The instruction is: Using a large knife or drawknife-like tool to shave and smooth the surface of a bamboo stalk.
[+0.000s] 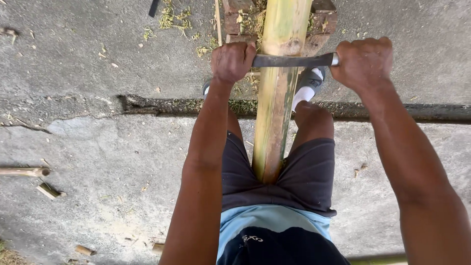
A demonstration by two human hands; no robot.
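A thick bamboo pole (275, 93) runs from between my legs up to a wooden block (324, 19) at the top. A dark metal blade (292, 60) lies flat across the pole. My left hand (231, 61) grips the blade's left end. My right hand (363, 61) grips its handle on the right. The pole is yellow-green, and below the blade a strip of its skin looks scraped. My knees in dark shorts press against the pole on both sides.
Green bamboo shavings (171, 19) litter the concrete near the block. A crack with a dark gutter (147, 104) crosses the ground. Short bamboo offcuts (24, 172) lie at the left. My foot in a white sock and sandal (309, 83) rests by the pole.
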